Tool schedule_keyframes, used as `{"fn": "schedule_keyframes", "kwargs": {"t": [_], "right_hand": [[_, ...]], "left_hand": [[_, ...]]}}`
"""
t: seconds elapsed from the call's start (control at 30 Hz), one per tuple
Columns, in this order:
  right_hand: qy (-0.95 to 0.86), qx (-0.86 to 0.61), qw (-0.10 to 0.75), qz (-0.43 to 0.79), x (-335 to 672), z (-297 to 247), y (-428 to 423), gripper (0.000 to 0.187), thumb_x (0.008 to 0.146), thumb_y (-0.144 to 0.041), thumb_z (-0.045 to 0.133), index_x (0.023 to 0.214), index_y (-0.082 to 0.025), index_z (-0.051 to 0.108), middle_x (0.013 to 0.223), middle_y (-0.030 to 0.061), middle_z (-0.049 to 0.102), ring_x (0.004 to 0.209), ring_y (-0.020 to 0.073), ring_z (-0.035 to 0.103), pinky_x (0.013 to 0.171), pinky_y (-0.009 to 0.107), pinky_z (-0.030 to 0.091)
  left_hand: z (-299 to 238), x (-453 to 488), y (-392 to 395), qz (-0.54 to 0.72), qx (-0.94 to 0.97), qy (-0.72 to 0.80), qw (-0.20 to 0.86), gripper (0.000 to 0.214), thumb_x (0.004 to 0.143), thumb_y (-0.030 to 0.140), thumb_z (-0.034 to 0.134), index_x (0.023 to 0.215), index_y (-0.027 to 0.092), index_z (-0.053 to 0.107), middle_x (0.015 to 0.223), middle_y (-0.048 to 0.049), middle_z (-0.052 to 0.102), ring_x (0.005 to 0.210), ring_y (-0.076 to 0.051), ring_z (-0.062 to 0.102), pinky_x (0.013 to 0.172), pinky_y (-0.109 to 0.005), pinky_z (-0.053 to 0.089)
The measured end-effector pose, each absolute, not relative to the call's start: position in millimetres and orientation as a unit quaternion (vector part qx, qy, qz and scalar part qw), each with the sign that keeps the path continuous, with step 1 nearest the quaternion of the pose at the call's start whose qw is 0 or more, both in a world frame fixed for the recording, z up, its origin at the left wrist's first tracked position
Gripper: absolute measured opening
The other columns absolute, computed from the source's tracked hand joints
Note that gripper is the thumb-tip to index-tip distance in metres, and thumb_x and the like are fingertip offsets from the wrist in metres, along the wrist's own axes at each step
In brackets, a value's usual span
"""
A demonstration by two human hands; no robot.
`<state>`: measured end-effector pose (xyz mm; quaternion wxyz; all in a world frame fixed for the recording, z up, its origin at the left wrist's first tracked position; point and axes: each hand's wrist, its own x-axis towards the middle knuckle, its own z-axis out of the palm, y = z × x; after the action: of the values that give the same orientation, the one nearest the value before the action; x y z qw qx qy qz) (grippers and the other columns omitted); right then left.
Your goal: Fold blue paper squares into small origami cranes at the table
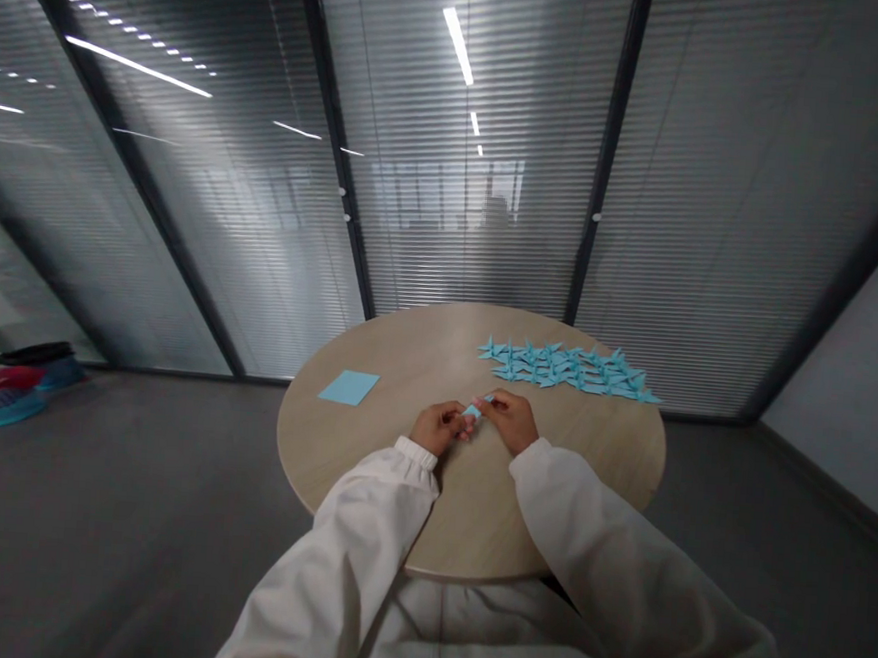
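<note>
Between my two hands is a small piece of folded blue paper (472, 411), held over the middle of the round table. My left hand (441, 427) pinches its left side with closed fingers. On the other side, my right hand (508, 419) grips the paper's upper right end between thumb and fingers. Much of the paper is hidden by my fingers, so its exact folded shape cannot be made out. Beyond my right hand lie rows of folded blue paper cranes (568, 368), set close together. A flat blue paper square (349, 387) rests on the left of the table.
The round wooden table (469, 542) stands right in front of my body. Behind it rises a glass partition with blinds (474, 251) and dark frames. Red and blue baskets (2, 394) sit on the grey floor at the far left. A white wall (859, 338) is on the right.
</note>
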<state>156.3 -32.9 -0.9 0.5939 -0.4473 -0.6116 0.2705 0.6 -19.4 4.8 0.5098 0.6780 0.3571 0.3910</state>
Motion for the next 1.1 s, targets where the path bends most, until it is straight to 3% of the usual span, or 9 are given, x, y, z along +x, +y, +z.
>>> {"fn": "schedule_keyframes", "kwargs": {"t": [0.3, 0.47, 0.77, 0.83, 1.0, 1.1], "right_hand": [[-0.554, -0.466, 0.629, 0.282, 161.6, -0.7, -28.8, 0.033, 0.068, -0.046, 0.061, 0.06, -0.014, 0.058, 0.055, -0.0005, 0.054, 0.053, 0.0122, 0.048, 0.052, 0.024, 0.038], [-0.553, -0.474, 0.629, 0.272, 163.0, -0.6, -28.2, 0.037, 0.068, -0.051, 0.06, 0.06, -0.015, 0.059, 0.055, -0.0003, 0.055, 0.054, 0.013, 0.049, 0.054, 0.024, 0.04], [-0.546, -0.465, 0.634, 0.29, 165.7, -3.8, -25.2, 0.038, 0.067, -0.053, 0.061, 0.06, -0.015, 0.057, 0.054, -0.001, 0.053, 0.053, 0.012, 0.047, 0.052, 0.024, 0.04], [-0.544, -0.471, 0.629, 0.294, 166.3, -3.2, -25.3, 0.039, 0.067, -0.053, 0.06, 0.058, -0.015, 0.056, 0.053, -0.0012, 0.052, 0.053, 0.0118, 0.047, 0.052, 0.024, 0.039], [-0.627, -0.46, 0.548, 0.308, 163.0, -2.8, -29.1, 0.038, 0.07, -0.051, 0.057, 0.056, -0.016, 0.055, 0.051, -0.0032, 0.047, 0.052, 0.0103, 0.043, 0.051, 0.022, 0.035], [-0.691, -0.449, 0.498, 0.268, 159.8, -2.3, -32.1, 0.037, 0.076, -0.048, 0.052, 0.057, -0.016, 0.058, 0.053, -0.0029, 0.047, 0.055, 0.0103, 0.042, 0.052, 0.021, 0.033]], "left_hand": [[9.0, 0.8, -20.7, 0.392, 0.685, 0.368, 0.492, 0.039, 0.065, 0.049, 0.063, 0.068, 0.011, 0.06, 0.059, -0.0023, 0.061, 0.048, -0.009, 0.052, 0.051, -0.021, 0.042], [11.0, 1.6, -23.4, 0.378, 0.689, 0.407, 0.466, 0.041, 0.069, 0.054, 0.057, 0.062, 0.013, 0.056, 0.046, 0.0018, 0.053, 0.038, -0.008, 0.045, 0.041, -0.019, 0.036], [13.0, -0.3, -28.8, 0.351, 0.736, 0.439, 0.377, 0.042, 0.074, 0.053, 0.05, 0.055, 0.015, 0.054, 0.039, 0.0041, 0.046, 0.036, -0.008, 0.04, 0.042, -0.02, 0.032], [12.6, -0.1, -29.3, 0.359, 0.743, 0.44, 0.355, 0.041, 0.074, 0.052, 0.051, 0.058, 0.015, 0.056, 0.043, 0.0032, 0.05, 0.04, -0.008, 0.043, 0.045, -0.02, 0.034], [8.8, 3.1, -24.1, 0.428, 0.72, 0.377, 0.396, 0.039, 0.069, 0.045, 0.062, 0.093, 0.015, 0.061, 0.076, -0.0029, 0.066, 0.068, -0.012, 0.057, 0.063, -0.021, 0.042], [4.7, 4.0, -17.6, 0.429, 0.694, 0.345, 0.465, 0.042, 0.061, 0.045, 0.069, 0.086, 0.011, 0.062, 0.075, -0.0054, 0.066, 0.068, -0.013, 0.058, 0.066, -0.023, 0.044]]}}
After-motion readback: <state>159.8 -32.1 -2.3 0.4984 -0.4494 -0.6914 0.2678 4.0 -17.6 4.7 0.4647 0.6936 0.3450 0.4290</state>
